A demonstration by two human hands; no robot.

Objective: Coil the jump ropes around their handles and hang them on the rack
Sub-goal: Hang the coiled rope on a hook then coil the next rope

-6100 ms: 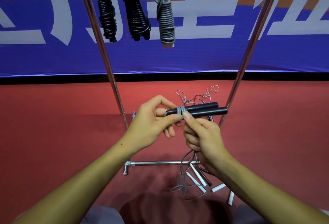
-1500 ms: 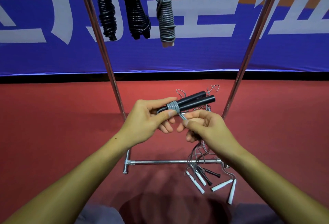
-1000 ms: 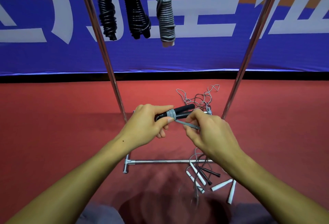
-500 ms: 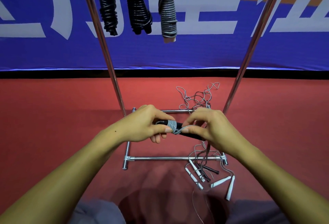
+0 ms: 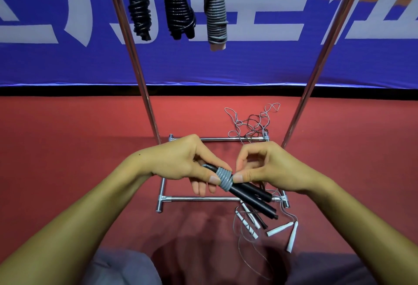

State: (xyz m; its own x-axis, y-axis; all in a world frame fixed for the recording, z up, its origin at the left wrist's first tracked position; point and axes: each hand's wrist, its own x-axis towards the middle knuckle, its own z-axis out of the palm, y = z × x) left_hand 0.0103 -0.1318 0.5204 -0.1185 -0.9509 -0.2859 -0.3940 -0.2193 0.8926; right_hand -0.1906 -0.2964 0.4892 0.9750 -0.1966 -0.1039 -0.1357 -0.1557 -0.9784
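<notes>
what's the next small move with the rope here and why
Probably another turn: the right hand should carry the grey rope round the black handles beside the last loop. The left hand holds the pair, only a short band of coils sits near one end, most of the handles are bare, and loose rope trails below.

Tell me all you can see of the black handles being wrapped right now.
The black handles are two matte, slim rods held side by side, tilted down to the right. A grey rope makes several tight turns round them near their upper end. The left hand grips that end; the right hand pinches at the coil. Their free ends hang over the rack's lower bar.
</notes>
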